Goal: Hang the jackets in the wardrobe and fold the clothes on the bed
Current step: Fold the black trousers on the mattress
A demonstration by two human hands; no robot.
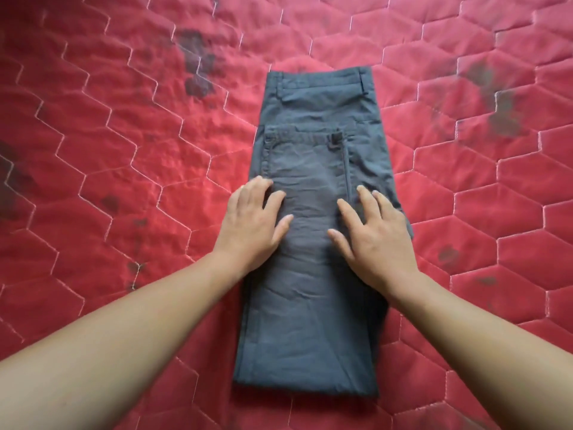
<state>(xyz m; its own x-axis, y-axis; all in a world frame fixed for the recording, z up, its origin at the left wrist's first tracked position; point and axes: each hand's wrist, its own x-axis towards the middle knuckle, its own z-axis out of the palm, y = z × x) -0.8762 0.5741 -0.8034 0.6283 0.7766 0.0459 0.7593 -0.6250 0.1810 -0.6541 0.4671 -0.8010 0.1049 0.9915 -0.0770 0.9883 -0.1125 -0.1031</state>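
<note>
Red quilted bedspread [124,150] with white hexagon stitching fills my whole view. Dark grey smudges [198,63] are scattered across it, heaviest at far left-centre and far right.

A pair of slate-blue cotton trousers [310,321] lies flat at the middle of the bedspread, running lengthwise away from me. They are folded leg on leg, then doubled. The fold edge [304,387] is nearest me. The upper layer's hem [304,135] stops short of the waistband [322,82], which lies at the far end.

Both bare forearms come in from the bottom corners.

Left hand [251,225]: palm down on the left edge of the trousers, fingers spread and nearly straight. The outer fingers reach over onto the cloth border. Nothing is grasped; it rests flat.

Right hand [378,240]: palm down on the right half of the trousers, fingers splayed, released, pressing the fabric. The two hands sit apart, with a strip of creased cloth between them.

A small dark tab [333,141] shows at the hem line.
</note>
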